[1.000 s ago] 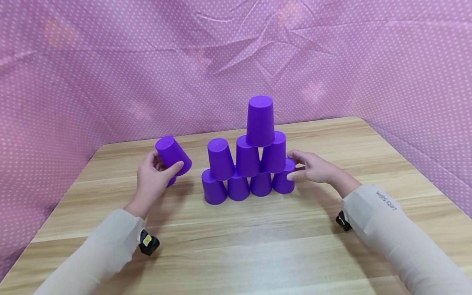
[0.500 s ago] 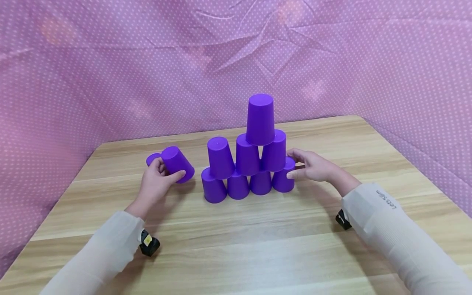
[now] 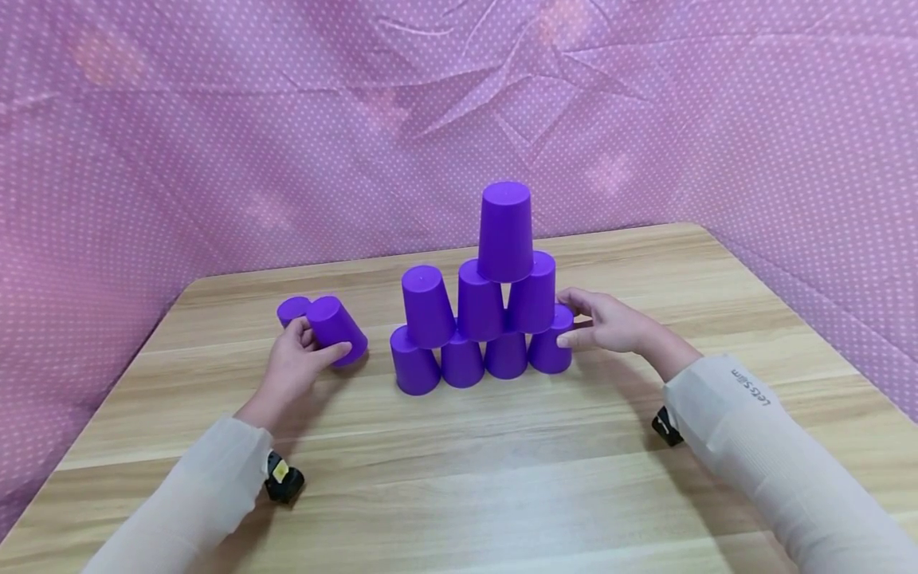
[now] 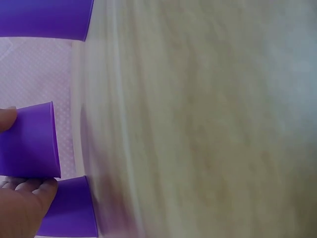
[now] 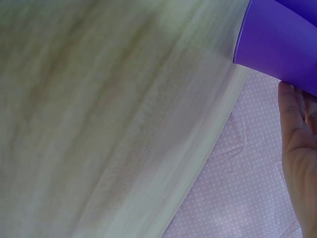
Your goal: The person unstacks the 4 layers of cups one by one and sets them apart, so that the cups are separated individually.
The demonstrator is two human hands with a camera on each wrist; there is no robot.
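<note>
My left hand (image 3: 296, 363) holds an upside-down purple cup (image 3: 339, 331) between thumb and fingers, low over the table at the left. Just behind these fingers stands another upside-down purple cup (image 3: 292, 309), partly hidden by the hand. In the left wrist view, the rim side of the held cup (image 4: 32, 141) points toward the tabletop. Upside-down purple cups form a stepped stack at centre, with a single cup (image 3: 505, 231) on top and a left middle-row cup (image 3: 428, 309) whose top is bare. My right hand (image 3: 606, 323) has thumb and fingers about the bottom-right cup (image 3: 551, 351).
The wooden table (image 3: 488, 478) reaches back to a pink dotted cloth (image 3: 301, 143) hung around its far and side edges. A black wrist camera (image 3: 284, 478) sits under the left sleeve, another wrist camera (image 3: 667, 426) under the right.
The left hand has lowered its cup toward the table and shifted slightly left. The cup behind it now shows past the hand's far side. The right hand and the stack have stayed put.
</note>
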